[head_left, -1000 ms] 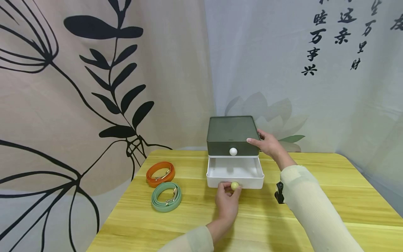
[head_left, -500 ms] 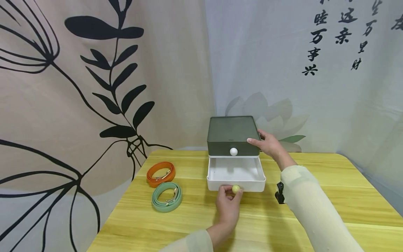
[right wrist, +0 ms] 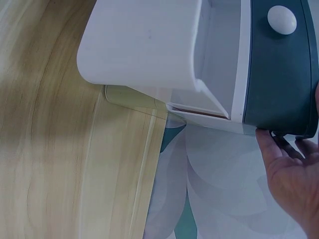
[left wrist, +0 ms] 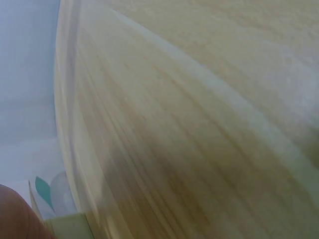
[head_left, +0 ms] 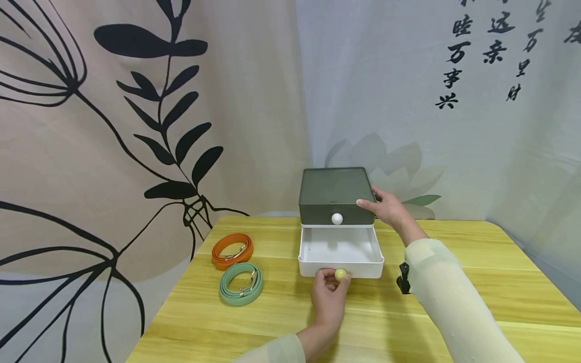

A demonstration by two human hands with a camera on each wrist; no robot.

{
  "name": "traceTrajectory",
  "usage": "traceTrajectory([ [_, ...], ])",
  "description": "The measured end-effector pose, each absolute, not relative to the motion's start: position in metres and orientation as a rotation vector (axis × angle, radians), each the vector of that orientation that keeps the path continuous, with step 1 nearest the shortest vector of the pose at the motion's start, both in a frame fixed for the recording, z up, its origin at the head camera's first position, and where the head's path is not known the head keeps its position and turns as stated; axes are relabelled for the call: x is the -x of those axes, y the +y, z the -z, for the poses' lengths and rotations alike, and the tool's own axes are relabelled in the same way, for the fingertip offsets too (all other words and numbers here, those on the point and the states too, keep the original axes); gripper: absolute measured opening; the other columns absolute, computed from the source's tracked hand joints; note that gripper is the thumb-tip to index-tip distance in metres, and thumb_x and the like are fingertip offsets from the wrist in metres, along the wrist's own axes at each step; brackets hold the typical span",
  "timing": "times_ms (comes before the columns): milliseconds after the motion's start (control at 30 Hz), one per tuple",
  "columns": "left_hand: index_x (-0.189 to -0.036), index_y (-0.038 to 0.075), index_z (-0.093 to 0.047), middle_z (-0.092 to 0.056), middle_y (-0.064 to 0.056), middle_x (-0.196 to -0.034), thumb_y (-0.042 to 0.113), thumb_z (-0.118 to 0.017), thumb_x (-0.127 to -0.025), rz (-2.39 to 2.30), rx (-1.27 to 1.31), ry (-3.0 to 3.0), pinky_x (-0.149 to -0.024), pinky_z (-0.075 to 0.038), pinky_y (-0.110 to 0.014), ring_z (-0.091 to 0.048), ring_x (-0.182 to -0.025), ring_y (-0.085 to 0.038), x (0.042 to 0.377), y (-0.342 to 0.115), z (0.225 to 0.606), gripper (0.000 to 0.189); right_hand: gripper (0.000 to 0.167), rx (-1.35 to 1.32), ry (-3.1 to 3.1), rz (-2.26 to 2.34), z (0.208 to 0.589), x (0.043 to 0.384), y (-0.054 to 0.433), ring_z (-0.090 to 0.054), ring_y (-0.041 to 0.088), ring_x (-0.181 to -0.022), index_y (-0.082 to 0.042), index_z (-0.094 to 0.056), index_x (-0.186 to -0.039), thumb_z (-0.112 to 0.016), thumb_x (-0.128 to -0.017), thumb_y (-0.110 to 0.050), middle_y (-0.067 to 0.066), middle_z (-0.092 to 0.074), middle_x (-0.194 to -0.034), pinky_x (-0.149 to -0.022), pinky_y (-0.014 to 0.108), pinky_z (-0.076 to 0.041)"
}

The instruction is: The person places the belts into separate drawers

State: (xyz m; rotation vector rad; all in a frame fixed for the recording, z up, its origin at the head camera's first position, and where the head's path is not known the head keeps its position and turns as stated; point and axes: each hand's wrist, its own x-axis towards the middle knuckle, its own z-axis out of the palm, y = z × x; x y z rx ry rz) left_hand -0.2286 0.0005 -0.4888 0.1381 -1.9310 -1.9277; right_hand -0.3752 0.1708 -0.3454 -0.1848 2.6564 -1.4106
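A desktop drawer box (head_left: 336, 185) with a dark grey-green upper part and a round white knob (head_left: 337, 219) stands on the wooden table. Its white lower drawer (head_left: 363, 270) is pulled well out, and the inside shows nothing but a tiny dark speck. My left hand (head_left: 329, 305) pinches the drawer's yellow-green knob (head_left: 340, 274) between thumb and fingers. At the box's right side, my right hand (head_left: 390, 210) grips it, thumb reaching over the front corner. The right wrist view shows the fingers (right wrist: 269, 147) at the side of the dark upper part (right wrist: 284, 74).
Left of the box lie two coiled straps with metal clasps, an orange one (head_left: 232, 251) and a green one (head_left: 241, 284) nearer me. A printed cloth (head_left: 254, 101) hangs behind the wooden table (head_left: 454, 282).
The lower drawer has slid a little further out toward me, my left hand moving with its knob. My right hand keeps its place on the box.
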Motion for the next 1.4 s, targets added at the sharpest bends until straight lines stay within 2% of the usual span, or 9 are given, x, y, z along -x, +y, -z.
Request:
traceTrajectory([
  [267, -0.097, 0.007, -0.059, -0.061, -0.002, -0.089, 0.016, -0.08, -0.082, 1.905, -0.128, -1.924, -0.068, -0.051, -0.023, -0.055, -0.078, -0.014, 0.226, 0.0, 0.489, 0.027, 0.09, 0.18, 2.654, 1.422, 0.344, 0.374, 0.173, -0.01, 0.045, -0.147, -0.013, -0.005, -0.16, -0.058, -0.098, -0.049, 0.022, -0.007, -0.163, -0.114, 0.061, -0.018],
  [500, -0.096, 0.009, -0.06, -0.06, -0.003, -0.091, 0.018, -0.081, -0.082, 1.867, -0.107, -1.905, -0.078, -0.05, -0.029, -0.057, -0.087, -0.023, 0.225, -0.004, 0.484, 0.027, 0.092, 0.179, 2.654, 1.426, 0.344, 0.374, 0.176, -0.009, 0.045, -0.147, -0.014, -0.004, -0.16, -0.059, -0.096, -0.052, 0.022, -0.007, -0.163, -0.114, 0.061, -0.018],
  [567, -0.097, 0.008, -0.06, -0.059, -0.003, -0.093, 0.018, -0.08, -0.082, 1.876, -0.105, -1.906, -0.077, -0.05, -0.029, -0.057, -0.089, -0.025, 0.225, -0.007, 0.481, 0.028, 0.092, 0.177, 2.656, 1.424, 0.343, 0.374, 0.176, -0.009, 0.045, -0.147, -0.014, -0.004, -0.16, -0.058, -0.097, -0.052, 0.022, -0.007, -0.163, -0.114, 0.061, -0.018],
  [800, -0.1, 0.007, -0.06, -0.059, -0.002, -0.094, 0.019, -0.078, -0.085, 1.928, -0.105, -1.91, -0.072, -0.049, -0.024, -0.054, -0.089, -0.018, 0.224, -0.024, 0.465, 0.027, 0.091, 0.168, 2.647, 1.437, 0.343, 0.374, 0.175, -0.009, 0.044, -0.147, -0.014, -0.005, -0.16, -0.059, -0.097, -0.05, 0.022, -0.006, -0.163, -0.114, 0.061, -0.018],
  [1067, -0.103, 0.001, -0.06, -0.061, -0.004, -0.093, 0.019, -0.077, -0.087, 1.867, -0.082, -1.886, -0.075, -0.05, -0.026, -0.057, -0.089, -0.018, 0.228, -0.046, 0.444, 0.029, 0.09, 0.166, 2.64, 1.435, 0.348, 0.377, 0.172, -0.008, 0.044, -0.147, -0.015, -0.004, -0.16, -0.058, -0.098, -0.049, 0.021, -0.007, -0.163, -0.114, 0.061, -0.018],
  [1400, -0.105, 0.003, -0.06, -0.061, -0.005, -0.098, 0.021, -0.075, -0.09, 1.839, -0.05, -1.924, -0.076, -0.049, -0.024, -0.057, -0.095, -0.019, 0.241, -0.083, 0.41, 0.028, 0.088, 0.17, 2.648, 1.432, 0.346, 0.376, 0.17, -0.009, 0.044, -0.147, -0.014, -0.006, -0.16, -0.058, -0.098, -0.048, 0.021, -0.008, -0.163, -0.114, 0.061, -0.018],
])
